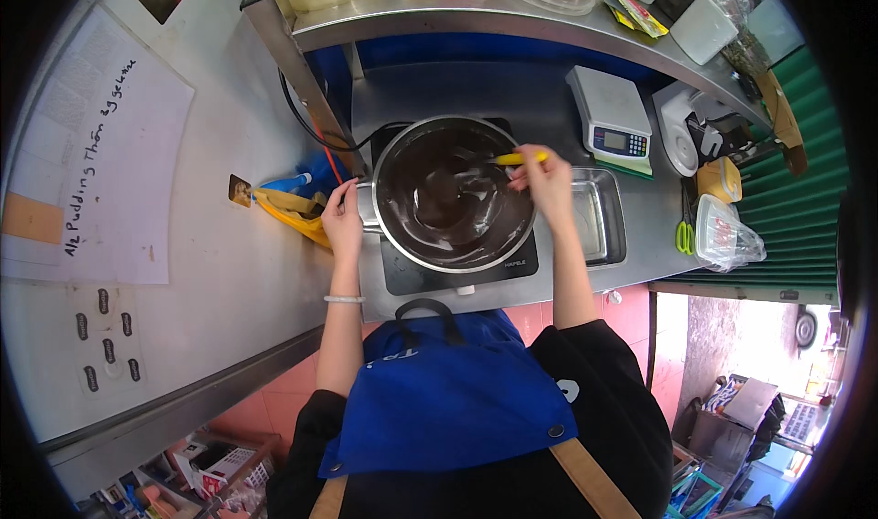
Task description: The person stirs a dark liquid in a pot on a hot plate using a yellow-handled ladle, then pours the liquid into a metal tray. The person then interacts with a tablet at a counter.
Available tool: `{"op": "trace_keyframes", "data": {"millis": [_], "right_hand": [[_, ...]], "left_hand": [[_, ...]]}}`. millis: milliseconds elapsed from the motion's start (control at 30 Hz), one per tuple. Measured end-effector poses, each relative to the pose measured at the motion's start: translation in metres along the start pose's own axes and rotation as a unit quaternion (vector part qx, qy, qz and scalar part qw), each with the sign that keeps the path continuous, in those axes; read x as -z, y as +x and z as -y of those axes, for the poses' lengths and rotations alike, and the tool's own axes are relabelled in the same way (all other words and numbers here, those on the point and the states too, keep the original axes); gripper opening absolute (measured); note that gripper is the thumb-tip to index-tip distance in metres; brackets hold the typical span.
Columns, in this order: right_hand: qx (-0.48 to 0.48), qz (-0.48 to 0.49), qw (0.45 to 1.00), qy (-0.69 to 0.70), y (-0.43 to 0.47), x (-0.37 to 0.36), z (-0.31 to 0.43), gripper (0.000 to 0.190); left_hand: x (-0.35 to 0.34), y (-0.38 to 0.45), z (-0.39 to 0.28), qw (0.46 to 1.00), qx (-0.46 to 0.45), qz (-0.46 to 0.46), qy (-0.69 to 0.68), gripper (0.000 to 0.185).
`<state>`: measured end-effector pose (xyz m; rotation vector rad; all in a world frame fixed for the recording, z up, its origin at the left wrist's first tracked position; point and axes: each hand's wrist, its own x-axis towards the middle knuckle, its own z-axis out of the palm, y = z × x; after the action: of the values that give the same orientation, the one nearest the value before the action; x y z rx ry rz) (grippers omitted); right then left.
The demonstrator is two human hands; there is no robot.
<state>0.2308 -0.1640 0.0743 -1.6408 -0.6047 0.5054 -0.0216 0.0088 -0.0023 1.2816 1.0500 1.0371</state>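
Note:
A wide metal pot [387, 241] rests on a black Hafele cooktop [405, 282]. Dark brown liquid [446, 210] with a glossy surface fills the bottom. My left hand [341, 224] grips the pot's metal handle [368, 207] on the left side. Over the right rim, my right hand [542, 179] holds a utensil by its yellow handle [511, 159]. The utensil's far end reaches into the liquid; its shape is blurred there. Right of the pot, partly behind my right forearm, is a shallow rectangular metal tray [603, 217].
A digital scale [610, 104] stands at the back right. Green-handled scissors [684, 234], a yellow container [719, 179] and a bagged white tub [720, 231] lie farther right. A metal shelf [446, 18] overhangs the counter. A yellow bag [291, 214] hangs by my left hand.

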Motion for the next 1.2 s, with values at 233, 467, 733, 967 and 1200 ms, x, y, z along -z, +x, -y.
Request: {"op": "trace_keyframes", "data": {"millis": [233, 467, 733, 967, 1200], "right_hand": [[-0.068, 0.010, 0.993, -0.100, 0.003, 0.019, 0.009, 0.031], [-0.091, 0.133, 0.987, -0.017, -0.015, -0.011, 0.004, 0.029], [-0.012, 0.049, 0.998, 0.036, -0.015, -0.018, 0.000, 0.026], [-0.012, -0.070, 0.988, -0.135, -0.006, 0.014, 0.017, 0.031], [-0.084, 0.077, 0.991, -0.069, -0.015, -0.001, 0.003, 0.031]], "left_hand": [[0.004, 0.001, 0.003, 1.000, -0.003, 0.008, 0.016, 0.017], [0.005, 0.003, 0.003, 1.000, -0.013, 0.014, 0.018, 0.017], [0.004, 0.004, 0.004, 0.999, -0.014, 0.021, 0.020, 0.017], [0.007, 0.002, 0.004, 0.999, -0.007, 0.027, 0.016, 0.017], [0.007, 0.004, 0.000, 0.999, -0.015, 0.043, 0.021, 0.017]]}}
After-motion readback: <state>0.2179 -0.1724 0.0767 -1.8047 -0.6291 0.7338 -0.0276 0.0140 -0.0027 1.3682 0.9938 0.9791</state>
